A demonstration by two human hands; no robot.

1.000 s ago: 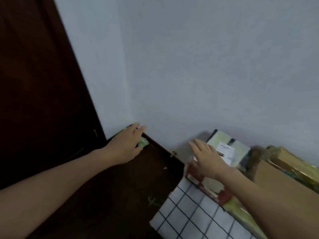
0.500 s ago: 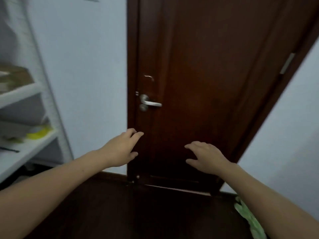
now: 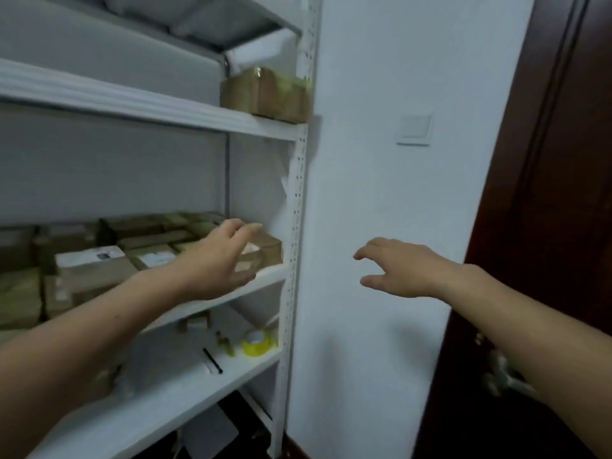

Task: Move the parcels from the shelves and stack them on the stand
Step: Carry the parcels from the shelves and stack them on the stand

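Note:
A white metal shelf unit [image 3: 294, 200] fills the left half of the head view. Its middle shelf carries several brown cardboard parcels [image 3: 99, 263], some with white labels. One taped brown parcel [image 3: 268, 92] stands alone on the shelf above, at its right end. My left hand [image 3: 218, 260] is stretched out in front of the middle shelf, fingers relaxed and empty, just before a small parcel [image 3: 270, 248] at the shelf's right end. My right hand [image 3: 397, 270] hovers empty before the white wall, fingers spread. The stand is out of view.
A yellow tape roll [image 3: 258, 341], a black pen [image 3: 212, 361] and small items lie on the lower shelf. A light switch [image 3: 415, 129] is on the wall. A dark wooden door [image 3: 546, 226] with a handle [image 3: 503, 376] stands at the right.
My view has swung left from the stand corner, past the door, to the shelf unit. Both hands stay empty and now reach toward the middle shelf.

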